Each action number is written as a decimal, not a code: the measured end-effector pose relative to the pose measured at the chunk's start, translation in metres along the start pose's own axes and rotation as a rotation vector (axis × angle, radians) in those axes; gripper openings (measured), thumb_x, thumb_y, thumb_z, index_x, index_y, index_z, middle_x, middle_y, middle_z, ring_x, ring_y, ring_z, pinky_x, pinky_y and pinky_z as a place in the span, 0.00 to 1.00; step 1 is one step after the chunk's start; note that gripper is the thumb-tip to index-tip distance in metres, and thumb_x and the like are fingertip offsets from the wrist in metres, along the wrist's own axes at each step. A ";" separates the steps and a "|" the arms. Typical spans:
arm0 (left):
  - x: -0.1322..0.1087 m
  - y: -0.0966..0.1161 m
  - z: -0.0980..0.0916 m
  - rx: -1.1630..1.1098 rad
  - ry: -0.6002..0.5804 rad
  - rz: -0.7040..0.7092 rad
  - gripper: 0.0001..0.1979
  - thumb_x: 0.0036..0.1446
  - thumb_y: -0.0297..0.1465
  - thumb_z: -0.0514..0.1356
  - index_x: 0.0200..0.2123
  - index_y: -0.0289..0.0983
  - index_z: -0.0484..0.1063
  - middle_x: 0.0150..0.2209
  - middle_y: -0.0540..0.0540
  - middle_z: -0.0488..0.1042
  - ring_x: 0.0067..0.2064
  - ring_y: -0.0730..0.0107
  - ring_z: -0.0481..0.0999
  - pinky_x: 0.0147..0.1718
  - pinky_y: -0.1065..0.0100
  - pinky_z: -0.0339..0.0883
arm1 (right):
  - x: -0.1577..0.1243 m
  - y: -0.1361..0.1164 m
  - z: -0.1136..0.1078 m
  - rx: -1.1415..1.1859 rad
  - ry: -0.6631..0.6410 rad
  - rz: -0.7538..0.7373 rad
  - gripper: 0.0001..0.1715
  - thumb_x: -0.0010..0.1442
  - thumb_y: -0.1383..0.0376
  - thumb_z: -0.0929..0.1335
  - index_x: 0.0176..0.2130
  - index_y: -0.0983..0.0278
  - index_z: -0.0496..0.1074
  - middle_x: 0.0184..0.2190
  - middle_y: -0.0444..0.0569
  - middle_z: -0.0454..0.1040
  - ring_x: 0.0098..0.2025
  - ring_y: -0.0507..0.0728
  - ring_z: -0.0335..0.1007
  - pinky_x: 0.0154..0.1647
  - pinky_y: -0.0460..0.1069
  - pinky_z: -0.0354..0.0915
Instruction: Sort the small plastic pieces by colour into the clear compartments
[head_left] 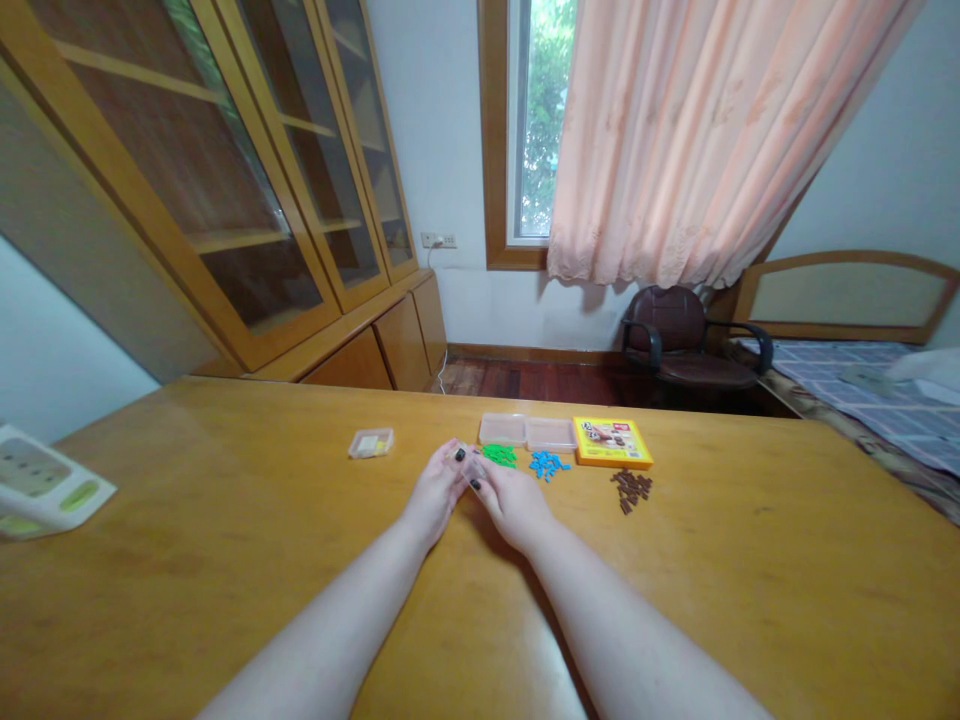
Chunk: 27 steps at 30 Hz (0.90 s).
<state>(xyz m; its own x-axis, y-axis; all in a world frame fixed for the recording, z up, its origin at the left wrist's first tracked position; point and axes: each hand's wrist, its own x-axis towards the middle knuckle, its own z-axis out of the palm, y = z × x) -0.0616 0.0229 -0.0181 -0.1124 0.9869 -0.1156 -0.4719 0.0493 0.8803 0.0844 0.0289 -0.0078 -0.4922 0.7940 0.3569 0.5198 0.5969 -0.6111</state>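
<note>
My left hand (436,492) and my right hand (516,502) meet over the middle of the table. Between them they grip a small clear plastic box (472,466), mostly covered by the fingers. Just beyond my right hand lies a pile of green plastic pieces (499,456). Blue pieces (549,465) are heaped to its right, and brown pieces (631,488) lie farther right. Behind the piles are two clear plastic trays, the left tray (502,430) and the right tray (551,434). Beside them lies a yellow box (613,442) with a printed top.
A small clear container (370,443) with something pale inside sits left of my hands on the wooden table (225,590). A white and green plastic object (52,485) stands at the left edge. Beyond the table are a glass-door cabinet (360,290), an armchair (679,335) and a bed (862,390).
</note>
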 end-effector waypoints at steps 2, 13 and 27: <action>-0.004 -0.001 0.005 0.015 -0.026 -0.045 0.23 0.45 0.42 0.67 0.42 0.36 0.68 0.40 0.43 0.76 0.42 0.66 0.75 0.45 0.65 0.67 | -0.001 -0.002 0.000 -0.082 -0.001 0.036 0.22 0.65 0.62 0.57 0.55 0.64 0.66 0.49 0.53 0.73 0.48 0.57 0.71 0.49 0.50 0.65; -0.005 -0.004 0.011 0.112 -0.018 0.072 0.20 0.41 0.38 0.69 0.37 0.33 0.73 0.38 0.42 0.78 0.37 0.66 0.76 0.42 0.65 0.67 | -0.004 -0.008 0.004 -0.239 0.064 0.220 0.24 0.65 0.65 0.56 0.59 0.61 0.61 0.42 0.51 0.77 0.37 0.58 0.75 0.37 0.49 0.67; -0.006 -0.001 0.012 0.140 0.010 0.109 0.20 0.40 0.37 0.69 0.36 0.33 0.74 0.38 0.42 0.78 0.38 0.65 0.77 0.45 0.64 0.66 | -0.006 -0.012 0.005 -0.253 0.098 0.238 0.28 0.63 0.67 0.57 0.62 0.60 0.56 0.41 0.51 0.78 0.36 0.56 0.75 0.36 0.48 0.67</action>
<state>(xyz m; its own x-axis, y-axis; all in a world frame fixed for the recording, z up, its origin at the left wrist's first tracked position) -0.0499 0.0191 -0.0126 -0.1650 0.9861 -0.0197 -0.3303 -0.0364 0.9432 0.0774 0.0165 -0.0059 -0.2732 0.9143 0.2990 0.7742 0.3934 -0.4958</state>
